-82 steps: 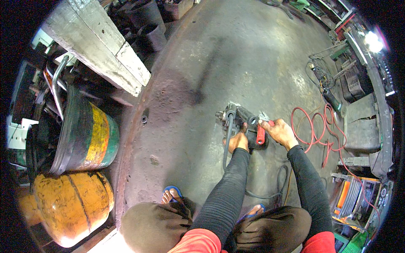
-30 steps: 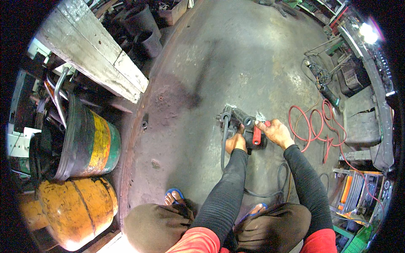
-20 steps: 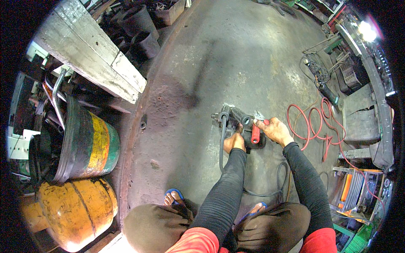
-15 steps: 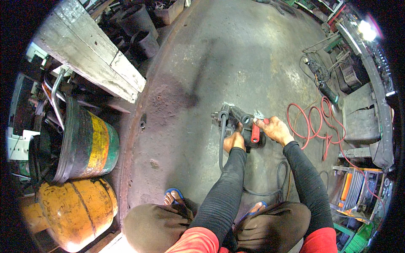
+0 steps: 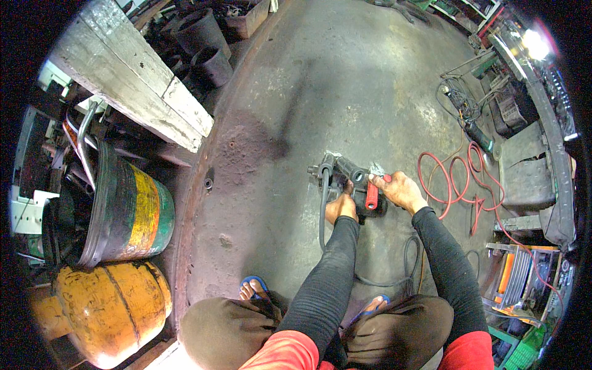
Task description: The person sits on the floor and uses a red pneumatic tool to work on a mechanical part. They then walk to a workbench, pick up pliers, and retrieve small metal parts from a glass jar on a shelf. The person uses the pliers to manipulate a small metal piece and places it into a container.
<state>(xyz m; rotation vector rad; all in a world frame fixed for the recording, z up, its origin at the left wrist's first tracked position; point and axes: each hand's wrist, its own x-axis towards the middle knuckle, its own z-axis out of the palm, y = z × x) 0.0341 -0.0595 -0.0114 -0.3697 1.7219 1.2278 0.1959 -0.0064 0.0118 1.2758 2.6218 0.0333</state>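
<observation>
A dark, grimy power tool [image 5: 349, 174] with a grey cord rests on the floor before me. My left hand [image 5: 340, 206] grips its lower part, thumb pointing up, fingers partly hidden. My right hand [image 5: 402, 191] is closed on red-handled pliers [image 5: 372, 195], whose metal head lies at the tool's right side, beside an open round end of its dark body. Whether the jaws clamp anything I cannot tell.
A black, green and yellow drum [image 5: 145, 209] of metal pieces and an orange gas cylinder [image 5: 108, 308] stand left, below a pale beam [image 5: 132, 71]. Red hose coils [image 5: 450, 185] and a grey cable [image 5: 412, 259] lie right, near machinery [image 5: 518, 277]. Dark buckets [image 5: 206, 61] are at back left.
The view has shifted slightly. Both hands, the pliers and the tool sit a little further left than at first; the grips look the same.
</observation>
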